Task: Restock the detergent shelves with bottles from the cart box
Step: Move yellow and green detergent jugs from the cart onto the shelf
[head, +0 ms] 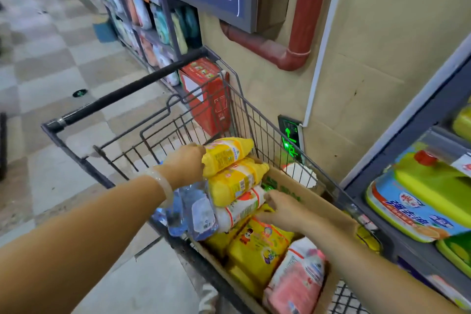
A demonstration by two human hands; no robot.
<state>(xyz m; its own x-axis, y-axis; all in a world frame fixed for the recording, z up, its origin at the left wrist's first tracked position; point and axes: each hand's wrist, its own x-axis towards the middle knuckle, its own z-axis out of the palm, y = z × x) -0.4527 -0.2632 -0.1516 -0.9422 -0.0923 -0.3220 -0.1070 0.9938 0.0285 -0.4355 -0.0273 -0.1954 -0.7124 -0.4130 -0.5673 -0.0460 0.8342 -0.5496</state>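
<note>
Over the cardboard box [313, 201] in the cart [158, 120], the left hand [186, 163] grips the top yellow bottle [226, 153] of a small stack, while the right hand [283, 209] rests with relaxed fingers on the white bottle [242, 208] below.

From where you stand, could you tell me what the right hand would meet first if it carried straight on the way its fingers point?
Probably the white bottle, lowest of the stacked three: the right hand reaches up-left with its fingertips right by it. Whether they already touch is unclear.
</note>
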